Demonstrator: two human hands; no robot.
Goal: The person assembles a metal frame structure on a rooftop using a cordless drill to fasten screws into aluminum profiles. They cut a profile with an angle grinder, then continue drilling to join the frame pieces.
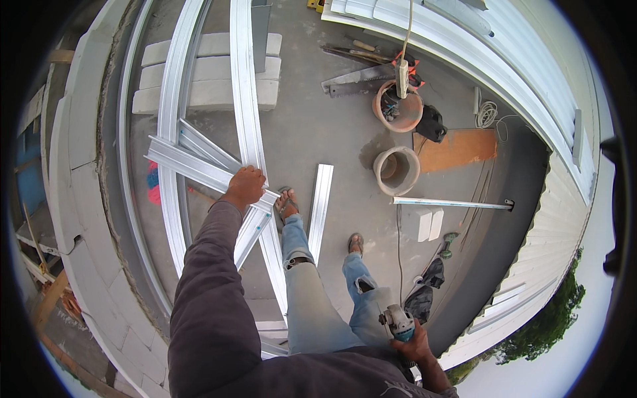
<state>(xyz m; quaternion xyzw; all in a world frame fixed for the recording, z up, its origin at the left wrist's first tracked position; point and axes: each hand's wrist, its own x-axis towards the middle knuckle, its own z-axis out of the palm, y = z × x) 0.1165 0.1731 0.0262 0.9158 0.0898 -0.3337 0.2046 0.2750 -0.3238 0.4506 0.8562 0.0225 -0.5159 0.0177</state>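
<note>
My left hand [247, 185] is closed on the near end of a short silvery metal channel [189, 164], which lies slantwise across longer metal channels [245, 86]. Other short channel pieces cross beneath it, one of them [251, 233] angling toward me. Down by my right hip, my right hand [416, 346] grips an angle grinder [399, 322] with a grey head and teal body. The grinder is apart from the metal. Between my feet lies one more loose channel piece [322, 212].
Pale blocks [206, 96] lie under the long channels. To the right are two round buckets [397, 171], handsaws [358, 78], an orange-brown board [458, 149], white blocks [424, 224] and a cable [399, 252] along the floor. A block wall [79, 192] bounds the left.
</note>
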